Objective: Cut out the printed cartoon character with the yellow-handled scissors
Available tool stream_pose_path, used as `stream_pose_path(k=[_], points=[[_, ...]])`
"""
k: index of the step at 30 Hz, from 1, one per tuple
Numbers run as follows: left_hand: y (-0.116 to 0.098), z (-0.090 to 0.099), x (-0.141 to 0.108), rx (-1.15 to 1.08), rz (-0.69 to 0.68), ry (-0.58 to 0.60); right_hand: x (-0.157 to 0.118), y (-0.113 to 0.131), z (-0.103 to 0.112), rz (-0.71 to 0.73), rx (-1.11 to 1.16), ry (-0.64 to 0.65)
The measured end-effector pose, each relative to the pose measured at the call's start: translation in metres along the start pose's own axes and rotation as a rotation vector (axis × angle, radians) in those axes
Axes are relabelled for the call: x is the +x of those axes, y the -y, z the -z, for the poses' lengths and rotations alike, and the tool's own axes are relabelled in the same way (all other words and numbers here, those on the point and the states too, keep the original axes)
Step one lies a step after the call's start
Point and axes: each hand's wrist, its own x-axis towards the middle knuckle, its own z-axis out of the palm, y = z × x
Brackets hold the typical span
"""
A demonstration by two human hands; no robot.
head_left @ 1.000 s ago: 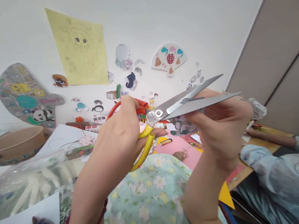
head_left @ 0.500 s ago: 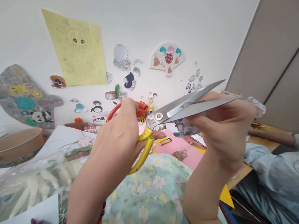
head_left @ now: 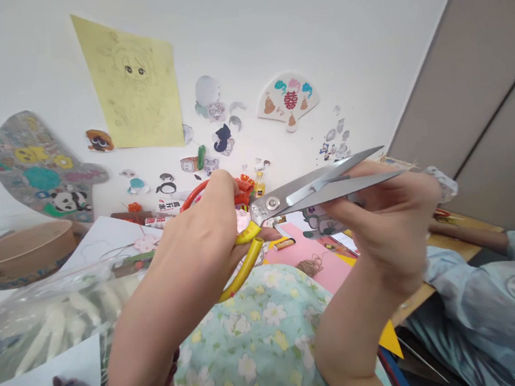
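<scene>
Since the earlier frames the scissors (head_left: 295, 196) have narrowed: the gap between the two blade tips is smaller than a second ago, and the upper tip sits a little lower, while both hands have kept nearly the same place. The left hand (head_left: 202, 235) is clenched around the handles, thumb through the red-orange upper loop and fingers curled through the yellow lower loop. The right hand (head_left: 389, 222) is closed, fingers and thumb pinching a small printed paper cutout (head_left: 318, 218) held just beneath the blades; whether the blades touch the paper cannot be told. The scissors are raised in front of the chest, above a floral cloth (head_left: 263, 333), steel blades pointing right and slightly parted, pivot screw showing near the left thumb. Behind them a pink sheet (head_left: 310, 252) lies on the table, and a yellow drawing (head_left: 135, 83) hangs on the wall. Another person's pale blue sleeve (head_left: 489, 297) shows at lower right.
</scene>
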Motion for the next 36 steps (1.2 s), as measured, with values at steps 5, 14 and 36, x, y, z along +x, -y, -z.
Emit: stream_pose_path(k=[5, 14, 36], points=[[-0.001, 0.002, 0.001, 0.022, -0.016, 0.042, 0.000, 0.000, 0.002, -0.005, -0.025, 0.007], [0.003, 0.003, 0.000, 0.074, -0.006, 0.080, -0.002, -0.006, 0.005, -0.015, -0.084, 0.021], [0.010, 0.005, 0.002, 0.054, 0.065, 0.106, 0.000, 0.001, 0.008, -0.025, -0.142, 0.084]])
